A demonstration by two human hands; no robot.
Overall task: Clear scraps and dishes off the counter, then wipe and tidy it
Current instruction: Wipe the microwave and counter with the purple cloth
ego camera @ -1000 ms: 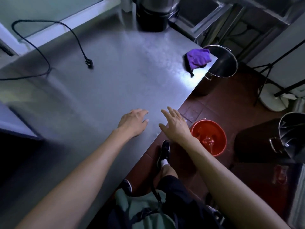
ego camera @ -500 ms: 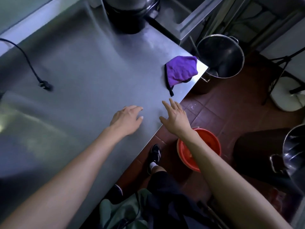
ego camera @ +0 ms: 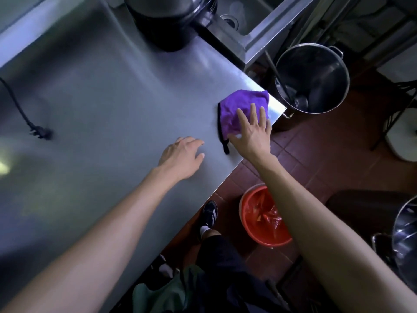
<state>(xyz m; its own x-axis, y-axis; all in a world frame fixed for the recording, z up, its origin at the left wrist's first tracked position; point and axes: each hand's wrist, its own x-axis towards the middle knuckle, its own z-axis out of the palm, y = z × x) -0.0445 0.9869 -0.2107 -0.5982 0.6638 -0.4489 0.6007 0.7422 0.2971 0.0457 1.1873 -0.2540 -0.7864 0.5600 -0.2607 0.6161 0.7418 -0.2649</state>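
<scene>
A crumpled purple cloth (ego camera: 237,107) with a black edge lies at the right corner of the steel counter (ego camera: 108,105). My right hand (ego camera: 252,132) lies flat on the near part of the cloth, fingers spread, not closed around it. Palm down on the bare counter, my left hand (ego camera: 182,154) rests a little left of the cloth with its fingers loosely curled and nothing in it.
A black power cord with its plug (ego camera: 39,133) lies on the counter's left. A dark pot (ego camera: 171,21) stands at the back by a sink (ego camera: 239,21). On the floor: a steel stockpot (ego camera: 313,77), a red lined bucket (ego camera: 264,215), another pot (ego camera: 406,240).
My right hand has reached forward from the counter edge and landed on the purple cloth. My left hand stayed resting on the counter. The view has shifted closer to the corner.
</scene>
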